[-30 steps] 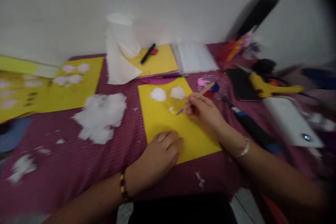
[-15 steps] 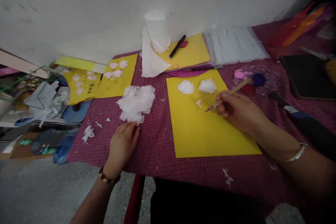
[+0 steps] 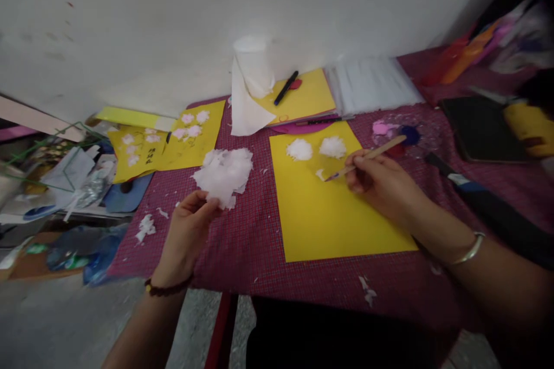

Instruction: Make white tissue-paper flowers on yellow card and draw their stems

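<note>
My right hand (image 3: pixel 374 184) grips a pale wooden paintbrush (image 3: pixel 381 149) with a purple tip. That tip is beside a small white scrap (image 3: pixel 320 175) on the yellow sheet (image 3: pixel 311 225); touching or just apart, I cannot tell. Two fluffy white paper tufts (image 3: pixel 299 150) sit near the sheet's top edge. My left hand (image 3: pixel 186 230) is closed, thumb and fingers pinching a thin white tissue piece (image 3: pixel 220 187) at the lower edge of the tissue pile (image 3: pixel 231 164). Whether it is one piece or several is unclear.
Behind are a paper roll (image 3: pixel 255 69), a black marker (image 3: pixel 285 88) on yellow paper and a clear-wrapped pack (image 3: pixel 372 83). Pink and dark paints (image 3: pixel 383 128) lie right, near a black flat object (image 3: pixel 480 127). A decorated yellow card (image 3: pixel 208 141) stands left. Scraps (image 3: pixel 146 226) dot the tablecloth.
My left hand has gone from resting flat by the tissue pile to pinching its edge. The brush tip has moved left and down, close to the small white scrap. The view shifted slightly.
</note>
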Available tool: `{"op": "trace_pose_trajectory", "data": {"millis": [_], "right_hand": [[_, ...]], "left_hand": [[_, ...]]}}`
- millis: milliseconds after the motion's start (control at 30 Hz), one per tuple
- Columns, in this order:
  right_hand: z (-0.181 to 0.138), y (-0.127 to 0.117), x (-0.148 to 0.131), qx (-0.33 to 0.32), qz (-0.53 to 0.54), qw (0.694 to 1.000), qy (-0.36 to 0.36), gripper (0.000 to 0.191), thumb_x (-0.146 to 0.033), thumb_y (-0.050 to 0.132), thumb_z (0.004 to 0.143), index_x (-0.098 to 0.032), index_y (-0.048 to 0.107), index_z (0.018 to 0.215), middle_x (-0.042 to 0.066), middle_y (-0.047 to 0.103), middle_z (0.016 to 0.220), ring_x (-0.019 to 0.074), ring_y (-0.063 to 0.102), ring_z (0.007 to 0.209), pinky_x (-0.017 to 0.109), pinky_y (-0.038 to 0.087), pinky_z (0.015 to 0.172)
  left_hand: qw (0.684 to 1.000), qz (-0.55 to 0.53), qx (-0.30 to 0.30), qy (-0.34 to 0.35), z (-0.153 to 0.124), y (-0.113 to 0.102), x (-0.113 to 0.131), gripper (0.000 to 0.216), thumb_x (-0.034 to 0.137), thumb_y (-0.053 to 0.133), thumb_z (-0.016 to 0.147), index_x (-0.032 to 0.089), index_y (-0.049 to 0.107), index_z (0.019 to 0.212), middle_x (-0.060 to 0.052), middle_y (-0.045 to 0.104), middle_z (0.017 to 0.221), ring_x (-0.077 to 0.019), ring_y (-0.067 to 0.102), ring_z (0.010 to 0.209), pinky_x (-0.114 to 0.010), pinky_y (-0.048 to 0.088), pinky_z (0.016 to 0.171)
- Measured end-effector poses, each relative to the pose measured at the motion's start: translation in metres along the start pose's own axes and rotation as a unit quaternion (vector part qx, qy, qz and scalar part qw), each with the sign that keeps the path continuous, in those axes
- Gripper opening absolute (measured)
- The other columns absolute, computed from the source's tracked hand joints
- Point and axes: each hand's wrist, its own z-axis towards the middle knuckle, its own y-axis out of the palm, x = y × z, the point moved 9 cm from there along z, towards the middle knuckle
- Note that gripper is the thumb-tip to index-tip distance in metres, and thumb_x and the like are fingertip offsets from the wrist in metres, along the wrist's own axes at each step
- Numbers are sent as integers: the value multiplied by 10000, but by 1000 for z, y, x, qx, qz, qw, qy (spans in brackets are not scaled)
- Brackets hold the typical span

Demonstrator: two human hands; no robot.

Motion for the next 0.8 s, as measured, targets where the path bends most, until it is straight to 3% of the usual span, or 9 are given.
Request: {"op": "trace_pose_trajectory", "data": {"millis": [100, 233, 333, 533, 700, 800], "right_hand": [[-14, 19, -17, -52, -39, 996, -59, 143, -325, 642, 809, -195, 585, 802, -8, 627, 612, 86, 507, 481, 205, 375, 449], [-35, 37, -34, -90, -72, 983, -141, 151, -353, 597, 858, -203, 591, 855, 6, 643, 682, 94, 515, 503, 228, 409, 470], [-46, 46, -38, -116, -127, 967, -189, 151, -336, 540, 904, -212, 622, 933, 32, 650, 792, 111, 551, 600, 238, 444, 508], [-53, 54, -36, -153, -254, 923, -246, 184, -250, 473, 944, -226, 645, 1004, 34, 654, 845, 118, 555, 658, 258, 461, 573], [-57, 60, -40, -155, -278, 903, -288, 188, -197, 469, 935, -207, 648, 992, 35, 653, 844, 119, 577, 709, 262, 482, 617], [-59, 61, -43, -148, -281, 901, -294, 186, -168, 473, 924, -206, 644, 985, 29, 652, 834, 109, 573, 700, 246, 482, 606]], "left_hand": [[995, -51, -79, -36, -4, 54, 4, 307, 246, 804, 565, 179, 613, 796, 39, 631, 679, -90, 565, 576, -200, 440, 566], [979, -36, -199, -30, -11, 129, 0, 228, 293, 780, 636, 154, 671, 780, 6, 630, 692, -98, 537, 601, -209, 420, 569], [969, -28, -244, -8, -15, 163, -5, 180, 298, 764, 660, 154, 691, 739, 18, 597, 634, -90, 484, 573, -206, 388, 556], [962, -21, -273, 10, -23, 178, -12, 115, 281, 733, 716, 174, 724, 755, 13, 612, 672, -95, 479, 617, -202, 372, 581], [960, -31, -278, 1, -28, 177, -11, 100, 278, 727, 735, 183, 729, 765, 4, 628, 702, -107, 502, 658, -209, 389, 614], [952, -97, -291, -11, -30, 179, -8, 149, 330, 681, 786, 199, 745, 816, -6, 640, 710, -117, 523, 671, -222, 416, 632]]}}
